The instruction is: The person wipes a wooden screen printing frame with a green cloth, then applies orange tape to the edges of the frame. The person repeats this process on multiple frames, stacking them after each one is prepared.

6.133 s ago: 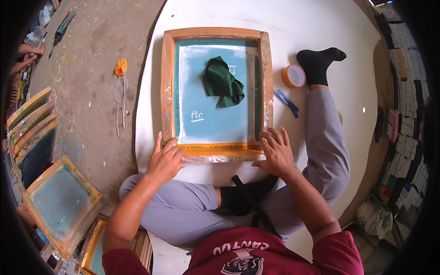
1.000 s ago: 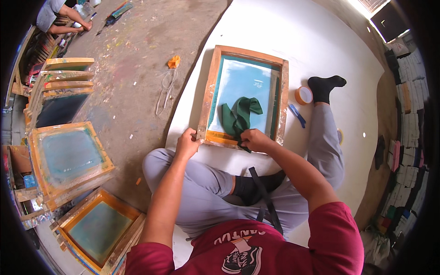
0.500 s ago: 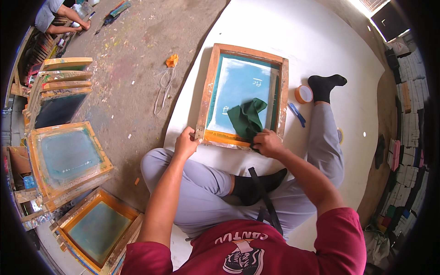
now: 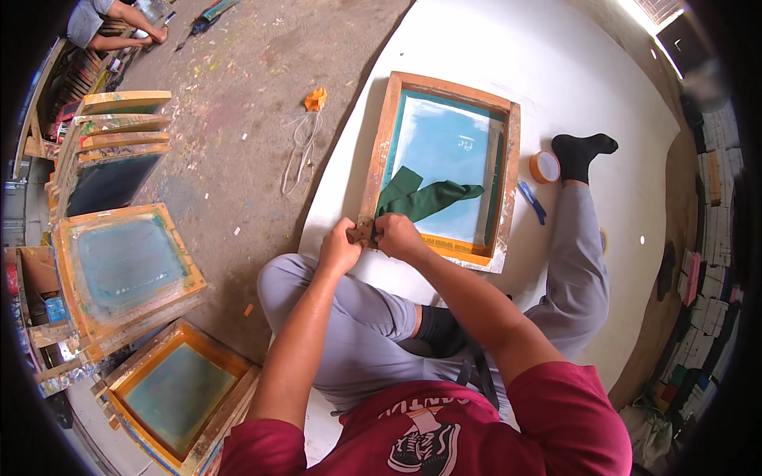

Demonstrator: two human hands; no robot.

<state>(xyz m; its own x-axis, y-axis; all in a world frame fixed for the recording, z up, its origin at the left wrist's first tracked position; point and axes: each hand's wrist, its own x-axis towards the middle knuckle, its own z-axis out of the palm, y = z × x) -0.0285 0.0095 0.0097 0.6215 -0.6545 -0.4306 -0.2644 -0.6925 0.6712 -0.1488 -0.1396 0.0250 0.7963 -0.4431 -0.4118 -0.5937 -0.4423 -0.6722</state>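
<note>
A wooden-framed printing screen (image 4: 512, 170) with blue-green mesh lies on the white sheet before my crossed leg. My left hand (image 4: 341, 247) is closed on the frame's near-left corner. Right beside it, my right hand (image 4: 398, 236) is closed on a dark green cloth (image 4: 436, 200) at that same corner. The cloth stretches from my fingers across the lower part of the mesh, partly covering it. Small white markings show on the mesh above the cloth.
To the screen's right lie an orange tape roll (image 4: 544, 167) and a blue cutter knife (image 4: 532, 202), near my socked foot (image 4: 585, 155). More framed screens (image 4: 131, 278) stand at the left. String (image 4: 302, 151) lies on the floor. Another person's legs (image 4: 131, 28) show far left.
My right hand has moved left along the near edge to the corner, drawing the green cloth with it. My left hand keeps its grip on the frame. The whole view has shifted slightly.
</note>
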